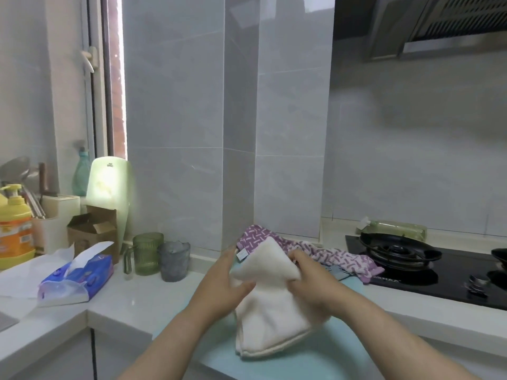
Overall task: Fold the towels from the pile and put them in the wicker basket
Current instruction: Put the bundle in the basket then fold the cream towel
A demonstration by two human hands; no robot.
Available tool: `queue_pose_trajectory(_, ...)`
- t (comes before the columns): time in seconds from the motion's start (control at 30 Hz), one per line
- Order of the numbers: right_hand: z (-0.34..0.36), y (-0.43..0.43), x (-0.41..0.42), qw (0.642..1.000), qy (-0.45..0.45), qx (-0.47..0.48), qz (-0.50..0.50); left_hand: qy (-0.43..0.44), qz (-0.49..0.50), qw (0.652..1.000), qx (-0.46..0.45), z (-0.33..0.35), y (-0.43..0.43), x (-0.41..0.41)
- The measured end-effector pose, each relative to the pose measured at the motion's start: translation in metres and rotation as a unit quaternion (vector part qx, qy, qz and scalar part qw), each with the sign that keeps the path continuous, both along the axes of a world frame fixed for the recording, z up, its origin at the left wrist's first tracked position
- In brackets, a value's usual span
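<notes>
A cream towel, partly folded, is lifted above a light blue cloth that covers the counter edge. My left hand holds the towel's left side, thumb in front and fingers behind. My right hand grips its upper right part with curled fingers. Behind the towel a purple patterned towel lies crumpled against the wall corner. No wicker basket is in view.
A black gas hob with a burner lies to the right. On the left stand a green mug, a grey cup, a tissue pack, a cardboard box and a yellow soap bottle.
</notes>
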State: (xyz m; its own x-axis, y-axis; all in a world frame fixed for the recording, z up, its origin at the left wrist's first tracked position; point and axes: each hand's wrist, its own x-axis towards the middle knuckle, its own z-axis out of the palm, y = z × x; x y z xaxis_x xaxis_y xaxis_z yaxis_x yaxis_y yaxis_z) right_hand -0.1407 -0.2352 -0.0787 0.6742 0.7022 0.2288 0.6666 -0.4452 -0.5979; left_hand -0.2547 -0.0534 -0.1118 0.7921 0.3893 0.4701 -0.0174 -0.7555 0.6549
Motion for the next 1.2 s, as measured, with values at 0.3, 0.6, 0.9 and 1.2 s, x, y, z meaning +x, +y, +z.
queue_pose_trajectory(0.3,0.075,-0.040,-0.009,0.995,0.017,0.047,0.082,-0.005,-0.235,0.928,-0.289,0.042,-0.018,-0.004)
queue_pose_trajectory(0.6,-0.030,-0.054,0.007,0.808,0.536,0.244,0.012,-0.021,-0.207,0.848,-0.487,-0.003,-0.025,0.013)
queue_pose_trajectory(0.9,-0.068,-0.038,0.039,0.937,0.316,0.144,-0.047,0.120,-0.094,0.905,-0.398,-0.034,0.002,0.016)
queue_pose_trajectory(1.2,-0.072,-0.046,0.046,0.954,0.286,0.090,0.003,0.078,-0.104,0.962,-0.241,-0.048,0.006,0.017)
